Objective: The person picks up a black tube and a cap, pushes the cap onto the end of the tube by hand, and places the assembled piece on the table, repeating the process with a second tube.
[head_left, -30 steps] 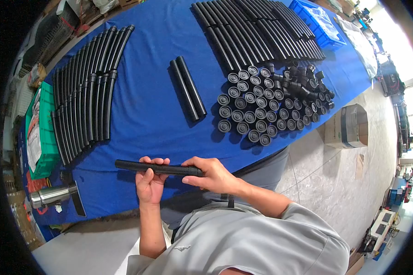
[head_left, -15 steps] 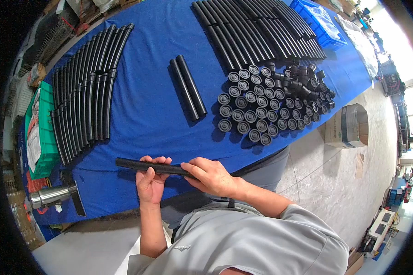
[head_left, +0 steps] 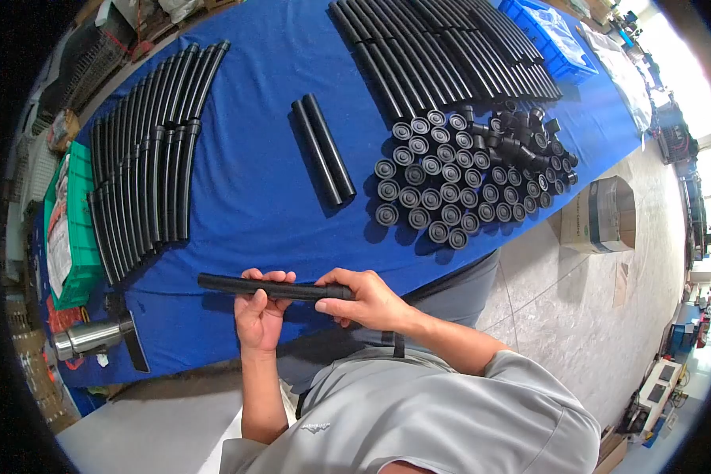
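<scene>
A black plastic tube is held level over the near edge of the blue-covered table, its middle clasped by the left hand and its right end enclosed by the right hand, so that it is steadied at two points while its left end juts free of the grip.

Place: was a workshop | beyond the fingers: rows of black tubes and batched end caps lay on a blue-clothed bench | farther right: machines stood.
</scene>
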A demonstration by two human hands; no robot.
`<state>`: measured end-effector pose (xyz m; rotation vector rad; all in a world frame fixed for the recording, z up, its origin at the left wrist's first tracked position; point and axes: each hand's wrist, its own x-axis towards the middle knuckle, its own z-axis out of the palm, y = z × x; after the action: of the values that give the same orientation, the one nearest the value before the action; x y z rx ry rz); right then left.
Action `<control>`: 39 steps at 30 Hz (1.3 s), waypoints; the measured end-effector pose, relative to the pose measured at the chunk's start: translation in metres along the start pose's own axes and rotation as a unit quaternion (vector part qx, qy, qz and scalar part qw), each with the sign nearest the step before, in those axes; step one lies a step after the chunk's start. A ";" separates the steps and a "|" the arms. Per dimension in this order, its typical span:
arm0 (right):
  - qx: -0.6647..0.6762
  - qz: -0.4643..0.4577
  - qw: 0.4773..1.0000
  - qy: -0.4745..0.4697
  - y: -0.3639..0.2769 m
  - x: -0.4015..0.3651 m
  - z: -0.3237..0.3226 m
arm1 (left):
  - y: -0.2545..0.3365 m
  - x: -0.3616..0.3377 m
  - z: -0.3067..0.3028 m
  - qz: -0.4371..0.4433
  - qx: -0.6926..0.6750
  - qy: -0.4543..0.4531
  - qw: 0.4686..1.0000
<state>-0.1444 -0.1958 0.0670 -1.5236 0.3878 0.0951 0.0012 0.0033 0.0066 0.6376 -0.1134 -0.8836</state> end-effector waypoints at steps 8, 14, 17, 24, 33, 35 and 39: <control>-0.040 -0.059 0.996 0.050 0.004 -0.001 0.005 | 0.000 0.000 -0.002 0.004 -0.023 0.007 1.000; -0.282 -0.354 0.875 0.168 0.030 0.010 0.012 | 0.000 0.000 0.000 0.000 -0.028 0.008 1.000; -0.045 -0.082 0.995 0.045 0.006 0.002 0.004 | 0.000 0.000 -0.003 0.000 -0.020 -0.002 1.000; -0.215 -0.243 0.940 0.107 0.032 0.004 0.015 | -0.001 0.000 -0.005 0.004 -0.017 -0.013 1.000; -0.065 -0.119 0.988 0.068 0.014 0.001 0.010 | 0.000 0.000 -0.002 0.010 -0.026 -0.009 1.000; -0.077 -0.157 0.982 0.076 0.020 0.003 0.011 | 0.000 0.000 -0.003 0.010 -0.026 -0.009 1.000; -0.110 -0.210 0.969 0.068 0.029 0.006 0.010 | -0.001 -0.001 -0.006 0.008 -0.042 -0.029 0.999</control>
<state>-0.1456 -0.1856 0.0376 -1.8081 0.1577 -0.3102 0.0021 0.0065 0.0013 0.5316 -0.1329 -0.8863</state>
